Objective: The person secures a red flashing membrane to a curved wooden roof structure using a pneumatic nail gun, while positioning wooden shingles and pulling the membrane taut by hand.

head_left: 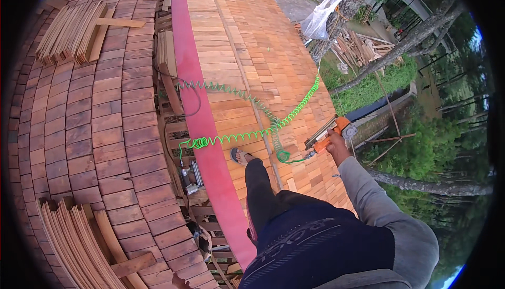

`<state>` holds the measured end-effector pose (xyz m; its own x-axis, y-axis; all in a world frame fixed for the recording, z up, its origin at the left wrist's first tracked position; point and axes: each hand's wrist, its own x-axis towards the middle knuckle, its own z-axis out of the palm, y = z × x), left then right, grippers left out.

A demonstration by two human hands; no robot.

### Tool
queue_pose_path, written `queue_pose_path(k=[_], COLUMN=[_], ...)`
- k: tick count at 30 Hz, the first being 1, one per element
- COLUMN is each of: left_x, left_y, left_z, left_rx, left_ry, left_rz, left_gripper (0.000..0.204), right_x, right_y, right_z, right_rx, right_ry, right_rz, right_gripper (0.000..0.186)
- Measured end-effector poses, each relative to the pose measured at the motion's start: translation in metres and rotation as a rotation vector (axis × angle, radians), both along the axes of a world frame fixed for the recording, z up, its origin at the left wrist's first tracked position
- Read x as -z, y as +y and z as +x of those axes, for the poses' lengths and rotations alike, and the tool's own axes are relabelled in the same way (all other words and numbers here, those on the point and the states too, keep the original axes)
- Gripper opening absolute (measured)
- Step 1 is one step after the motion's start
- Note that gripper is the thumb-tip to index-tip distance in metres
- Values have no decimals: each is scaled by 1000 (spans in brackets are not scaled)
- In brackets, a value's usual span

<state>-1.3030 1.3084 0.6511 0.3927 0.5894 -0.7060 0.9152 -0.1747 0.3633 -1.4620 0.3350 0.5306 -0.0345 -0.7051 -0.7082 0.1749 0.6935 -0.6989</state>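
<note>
My right hand (334, 145) grips an orange pneumatic nail gun (343, 125) out over the right side of the wooden shingle roof (273, 36). A green coiled air hose (284, 156) runs to the tool, and another bright green coil (247, 135) crosses the shingles toward the red strip (205, 110). My left hand is not in view. My foot (242, 156) in a flip-flop stands on the pale shingles beside that strip.
Left, older shingles (121, 110) carry two stacks of wooden slats (71, 31) (84, 236). A metal tool (190, 178) lies among the gap's battens. Right, beyond the roof edge, are trees (431, 181), a white plastic bag (322, 15) and a wood pile (368, 49).
</note>
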Motion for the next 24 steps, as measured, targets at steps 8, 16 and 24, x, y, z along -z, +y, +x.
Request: queue_pose_path(k=[8,16,24], left_x=[-2,-97,-128], left_y=[-108,-84,-251], left_z=[65,339,423], left_rx=[-63,246,773], left_ry=[-331,-449,-597], left_rz=[-78,203,67], left_gripper=[60,47,57], right_x=[-7,-138,-339], right_y=[-58,-150,-297], right_z=[52,169,252], right_rx=[148,-719,499], right_ry=[256,525,-1074], right_rz=[-200,-841,-707], right_gripper=[19,40,36])
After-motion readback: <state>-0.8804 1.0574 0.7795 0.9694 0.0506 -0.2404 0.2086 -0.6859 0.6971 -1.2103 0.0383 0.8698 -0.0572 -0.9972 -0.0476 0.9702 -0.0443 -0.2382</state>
